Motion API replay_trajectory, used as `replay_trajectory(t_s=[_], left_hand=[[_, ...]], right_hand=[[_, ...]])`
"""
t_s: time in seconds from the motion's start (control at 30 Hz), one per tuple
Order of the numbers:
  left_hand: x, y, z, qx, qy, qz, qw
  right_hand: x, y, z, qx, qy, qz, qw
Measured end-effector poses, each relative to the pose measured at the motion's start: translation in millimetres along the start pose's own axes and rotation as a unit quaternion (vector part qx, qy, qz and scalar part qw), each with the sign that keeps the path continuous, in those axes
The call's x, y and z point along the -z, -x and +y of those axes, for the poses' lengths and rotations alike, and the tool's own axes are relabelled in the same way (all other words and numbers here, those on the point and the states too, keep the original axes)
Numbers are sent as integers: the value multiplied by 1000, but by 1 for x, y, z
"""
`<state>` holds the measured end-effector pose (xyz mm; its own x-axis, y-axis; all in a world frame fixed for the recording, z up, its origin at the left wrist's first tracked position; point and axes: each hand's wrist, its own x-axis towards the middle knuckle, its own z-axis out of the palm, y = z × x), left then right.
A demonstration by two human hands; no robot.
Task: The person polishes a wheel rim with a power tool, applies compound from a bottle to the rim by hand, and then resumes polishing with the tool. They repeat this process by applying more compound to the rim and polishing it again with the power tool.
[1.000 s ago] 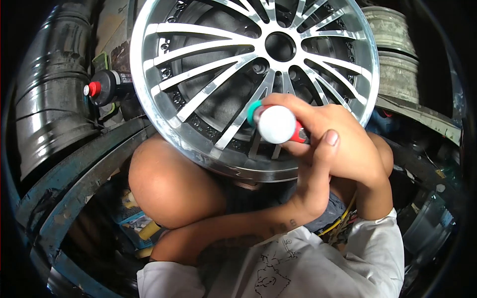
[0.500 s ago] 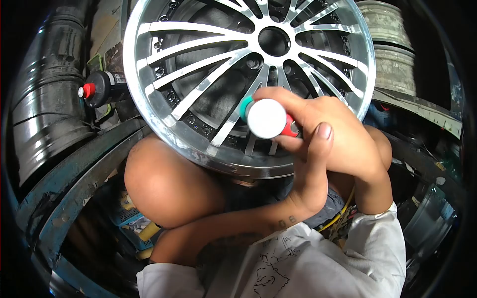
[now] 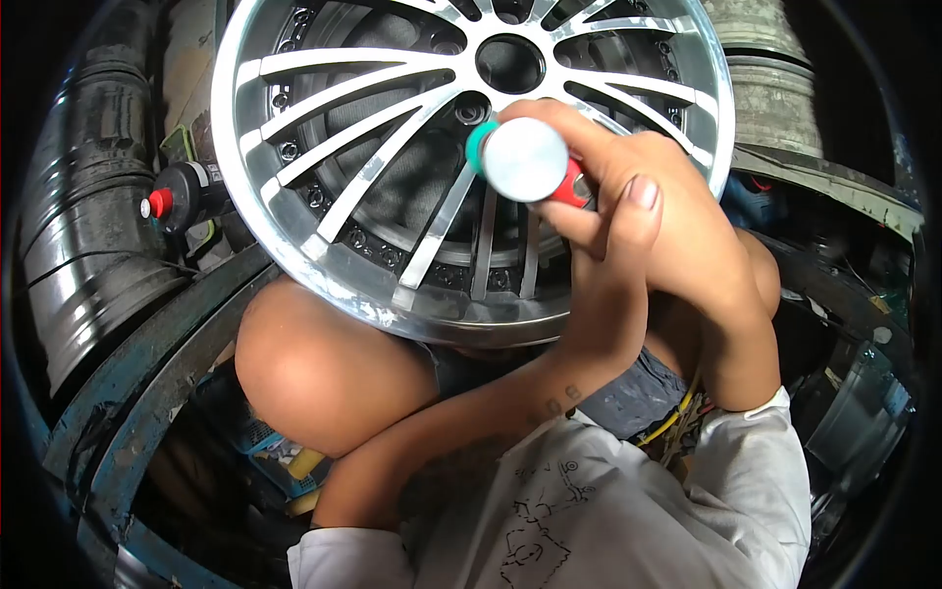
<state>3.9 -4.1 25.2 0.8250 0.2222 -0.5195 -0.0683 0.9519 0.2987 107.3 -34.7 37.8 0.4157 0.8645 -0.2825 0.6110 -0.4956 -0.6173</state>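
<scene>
My right hand (image 3: 672, 206) is closed around a small red container (image 3: 579, 187) with a white round end (image 3: 526, 160) facing up and a green part (image 3: 477, 147) at its left. My left hand (image 3: 623, 240) overlaps my right hand from below; its thumb shows against the right hand, and its other fingers are mostly hidden, so their grip is unclear. Below both hands lies a large silver wheel rim (image 3: 285, 260) with many spokes, resting by my knees. The container is over the spokes, below and near the centre hole.
A black bottle with a red cap (image 3: 186, 198) lies left of the rim. Shiny metal drums (image 3: 88, 216) stand at the far left, and stacked pale rims (image 3: 760, 98) at the upper right. Blue metal bars (image 3: 147, 402) run beside my left knee (image 3: 324, 363).
The container and both hands have moved up in view, nearer the rim's centre hole. The rim has shifted slightly up and left in view.
</scene>
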Motion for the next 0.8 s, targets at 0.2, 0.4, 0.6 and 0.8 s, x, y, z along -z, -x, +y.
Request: replay_trajectory(t_s=[0.2, 0.4, 0.6, 0.8], left_hand=[[11, 7, -16, -26, -2, -3, 1000], [24, 21, -25, 12, 19, 25, 999], [40, 24, -28, 28, 27, 20, 999], [23, -4, -23, -115, -56, 19, 992]], right_hand=[[-6, 1, -2, 10, -32, -26, 999], [-1, 4, -13, -6, -46, -93, 995], [-12, 0, -14, 56, -43, -100, 993], [-12, -5, -3, 38, -104, -6, 994]])
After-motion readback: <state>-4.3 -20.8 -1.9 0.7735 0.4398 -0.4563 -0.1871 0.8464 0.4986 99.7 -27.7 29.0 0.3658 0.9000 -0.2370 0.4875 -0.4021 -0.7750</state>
